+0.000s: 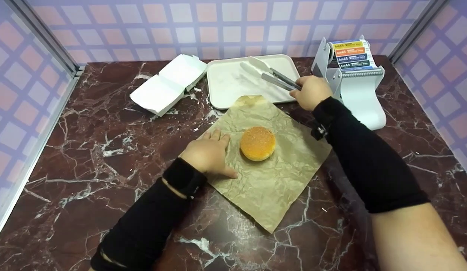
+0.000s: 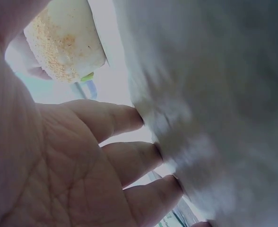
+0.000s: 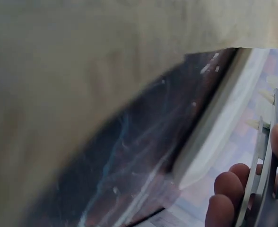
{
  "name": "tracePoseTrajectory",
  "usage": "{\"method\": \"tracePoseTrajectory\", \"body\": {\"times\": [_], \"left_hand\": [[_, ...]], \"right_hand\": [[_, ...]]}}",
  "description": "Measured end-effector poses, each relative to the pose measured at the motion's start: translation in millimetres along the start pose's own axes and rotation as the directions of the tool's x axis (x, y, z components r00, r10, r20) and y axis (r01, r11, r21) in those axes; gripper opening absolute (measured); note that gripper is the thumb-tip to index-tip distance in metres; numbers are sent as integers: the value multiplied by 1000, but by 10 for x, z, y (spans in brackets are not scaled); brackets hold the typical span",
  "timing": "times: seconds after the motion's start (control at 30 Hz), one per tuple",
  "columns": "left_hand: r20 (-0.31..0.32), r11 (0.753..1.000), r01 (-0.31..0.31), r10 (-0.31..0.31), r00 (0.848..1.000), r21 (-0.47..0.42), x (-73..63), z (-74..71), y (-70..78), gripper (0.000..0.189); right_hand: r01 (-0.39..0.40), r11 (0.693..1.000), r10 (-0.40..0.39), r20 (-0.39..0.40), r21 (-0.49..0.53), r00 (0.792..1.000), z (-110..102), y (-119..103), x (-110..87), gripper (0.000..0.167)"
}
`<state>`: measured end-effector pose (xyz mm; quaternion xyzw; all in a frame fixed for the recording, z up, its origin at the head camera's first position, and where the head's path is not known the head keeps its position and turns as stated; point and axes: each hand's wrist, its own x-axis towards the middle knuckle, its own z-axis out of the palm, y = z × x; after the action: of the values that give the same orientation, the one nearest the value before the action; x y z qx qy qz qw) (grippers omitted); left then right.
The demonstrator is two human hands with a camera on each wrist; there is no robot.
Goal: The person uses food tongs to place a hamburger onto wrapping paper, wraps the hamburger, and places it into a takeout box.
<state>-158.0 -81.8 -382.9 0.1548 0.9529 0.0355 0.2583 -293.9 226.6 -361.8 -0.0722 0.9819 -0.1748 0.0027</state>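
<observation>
While silver metal tongs (image 1: 277, 82) are gripped by the right hand (image 1: 312, 92), the brown paper square (image 1: 273, 188) is touched by the left hand (image 1: 209, 155), fingers spread. The round golden bun (image 1: 257, 143) is already set there, just right of that hand; the paper is left unfolded, the white clamshell box (image 1: 154, 93) ahead open.

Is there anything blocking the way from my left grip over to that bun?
Nothing visible does: in the head view, only a bare stretch of wrinkled brown paper separates your left grip from the bun.
</observation>
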Motion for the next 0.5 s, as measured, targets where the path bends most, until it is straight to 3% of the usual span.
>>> {"method": "tracePoseTrajectory", "body": {"times": [0.5], "left_hand": [[-8,1000,-11,11,1000,-11,0,9,-9,133]], "right_hand": [[-34,999,34,0,-14,999,204,-18,114,34]]}}
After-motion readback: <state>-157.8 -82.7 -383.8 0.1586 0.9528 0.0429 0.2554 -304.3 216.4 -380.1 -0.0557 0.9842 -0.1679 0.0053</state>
